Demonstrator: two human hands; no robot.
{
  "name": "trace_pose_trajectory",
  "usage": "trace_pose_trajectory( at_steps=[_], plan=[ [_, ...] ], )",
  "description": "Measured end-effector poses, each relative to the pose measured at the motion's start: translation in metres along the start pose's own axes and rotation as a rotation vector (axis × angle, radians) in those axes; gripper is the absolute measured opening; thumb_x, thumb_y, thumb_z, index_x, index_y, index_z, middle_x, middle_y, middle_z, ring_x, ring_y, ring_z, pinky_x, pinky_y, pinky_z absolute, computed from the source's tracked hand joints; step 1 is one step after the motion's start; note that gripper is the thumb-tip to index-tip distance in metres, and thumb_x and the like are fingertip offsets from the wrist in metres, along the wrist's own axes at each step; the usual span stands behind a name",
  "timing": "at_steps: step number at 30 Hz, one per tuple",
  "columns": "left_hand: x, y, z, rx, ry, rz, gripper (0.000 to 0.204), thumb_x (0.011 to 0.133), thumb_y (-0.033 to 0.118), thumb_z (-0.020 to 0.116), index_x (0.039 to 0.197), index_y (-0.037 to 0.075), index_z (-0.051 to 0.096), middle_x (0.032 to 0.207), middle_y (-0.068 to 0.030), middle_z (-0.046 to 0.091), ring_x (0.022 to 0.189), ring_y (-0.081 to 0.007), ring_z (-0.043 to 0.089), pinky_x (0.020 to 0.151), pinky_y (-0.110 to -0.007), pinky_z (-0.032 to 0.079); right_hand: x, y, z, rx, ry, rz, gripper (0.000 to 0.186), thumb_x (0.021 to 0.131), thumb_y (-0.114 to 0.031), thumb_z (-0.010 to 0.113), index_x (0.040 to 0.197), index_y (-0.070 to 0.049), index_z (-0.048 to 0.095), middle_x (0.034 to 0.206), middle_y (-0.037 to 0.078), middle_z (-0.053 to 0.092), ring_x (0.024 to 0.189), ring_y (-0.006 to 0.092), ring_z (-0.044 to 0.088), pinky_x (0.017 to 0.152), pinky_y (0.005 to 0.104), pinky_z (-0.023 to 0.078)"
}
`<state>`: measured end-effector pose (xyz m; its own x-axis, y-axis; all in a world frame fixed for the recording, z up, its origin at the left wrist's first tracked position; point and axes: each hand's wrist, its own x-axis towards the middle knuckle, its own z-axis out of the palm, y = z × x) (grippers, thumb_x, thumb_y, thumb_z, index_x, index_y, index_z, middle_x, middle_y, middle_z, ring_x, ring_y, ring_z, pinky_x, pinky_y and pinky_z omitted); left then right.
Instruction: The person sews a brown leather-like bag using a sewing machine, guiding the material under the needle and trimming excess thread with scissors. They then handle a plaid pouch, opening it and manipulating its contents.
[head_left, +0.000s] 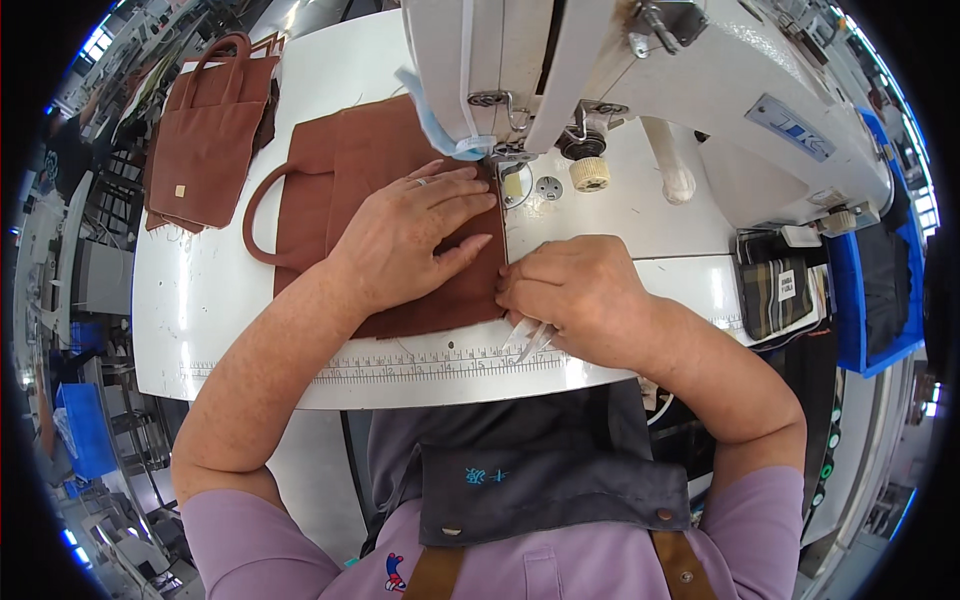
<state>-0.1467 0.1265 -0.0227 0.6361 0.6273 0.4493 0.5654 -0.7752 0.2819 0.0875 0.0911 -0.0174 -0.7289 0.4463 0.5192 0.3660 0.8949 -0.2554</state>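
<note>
A brown leather-like bag panel (365,135) lies flat on the white sewing table, its looped handle (251,218) toward the left. Its right edge runs up to the needle area (508,163) of a white sewing machine (760,70). My left hand (410,238) rests palm down on the panel with fingers and thumb spread. At the panel's lower right edge, my right hand (580,300) has its thumb and fingers pinched on the material. Thin whitish strips (530,340) stick out beneath the right hand; whether it holds them too I cannot tell.
A stack of brown bag pieces with handles (205,140) sits at the far left of the table (185,300). A ruler strip (400,368) runs along the near edge. Right of the machine are folded plaid fabric (770,290) and a blue bin (852,300).
</note>
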Motion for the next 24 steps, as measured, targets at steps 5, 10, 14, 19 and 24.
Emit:
trace_pose_trajectory(
  at_steps=[5, 10, 14, 19, 24],
  plan=[
    [0.007, -0.016, 0.003, 0.02, 0.039, 0.003, 0.025, 0.083, 0.012, 0.075, 0.106, 0.003, 0.074, 0.114, -0.0118, 0.073, 0.104, -0.0296, 0.07, 0.091, -0.04, 0.056, 0.009, 0.019, 0.005, -0.008, 0.033, -0.013, 0.013, 0.066, -0.013, 0.072, 0.072, -0.01, 0.061, 0.071, 0.002, 0.06, 0.068, 0.0233, 0.064, 0.056, 0.0379, 0.052],
    [0.018, -0.037, 0.008, 0.061, 0.053, -0.016, 0.021, 0.082, 0.011, 0.074, 0.102, 0.006, 0.075, 0.1, -0.0108, 0.074, 0.084, -0.0317, 0.071, 0.073, -0.04, 0.057, 0.015, 0.033, 0.006, -0.026, 0.021, 0.017, 0.015, 0.069, -0.011, 0.076, 0.08, -0.011, 0.066, 0.08, 0.002, 0.066, 0.073, 0.0227, 0.067, 0.06, 0.0367, 0.054],
    [0.025, -0.051, 0.008, 0.135, 0.056, -0.037, 0.014, 0.083, 0.015, 0.072, 0.094, 0.007, 0.074, 0.088, -0.0109, 0.071, 0.081, -0.0316, 0.069, 0.07, -0.042, 0.056, 0.015, 0.038, 0.007, -0.066, -0.022, 0.091, 0.021, 0.073, -0.009, 0.08, 0.093, -0.01, 0.073, 0.096, 0.003, 0.074, 0.088, 0.0225, 0.072, 0.071, 0.0345, 0.057],
    [0.031, -0.062, 0.004, 0.184, 0.151, 0.085, 0.012, 0.081, 0.017, 0.075, 0.087, 0.008, 0.072, 0.086, -0.0087, 0.07, 0.084, -0.0295, 0.068, 0.073, -0.043, 0.056, 0.016, 0.043, 0.005, -0.136, 0.026, 0.075, 0.022, 0.073, -0.01, 0.08, 0.094, -0.011, 0.075, 0.101, 0.002, 0.074, 0.085, 0.0214, 0.07, 0.072, 0.0342, 0.057],
    [0.003, -0.018, -0.003, -0.125, 0.034, 0.141, 0.02, 0.078, 0.014, 0.081, 0.098, 0.008, 0.079, 0.11, -0.0068, 0.074, 0.103, -0.0263, 0.07, 0.087, -0.038, 0.057, 0.012, 0.047, -0.001, -0.067, 0.069, 0.027, 0.023, 0.073, -0.01, 0.081, 0.095, -0.01, 0.075, 0.1, 0.002, 0.073, 0.079, 0.0214, 0.068, 0.067, 0.0342, 0.055]
  ],
)
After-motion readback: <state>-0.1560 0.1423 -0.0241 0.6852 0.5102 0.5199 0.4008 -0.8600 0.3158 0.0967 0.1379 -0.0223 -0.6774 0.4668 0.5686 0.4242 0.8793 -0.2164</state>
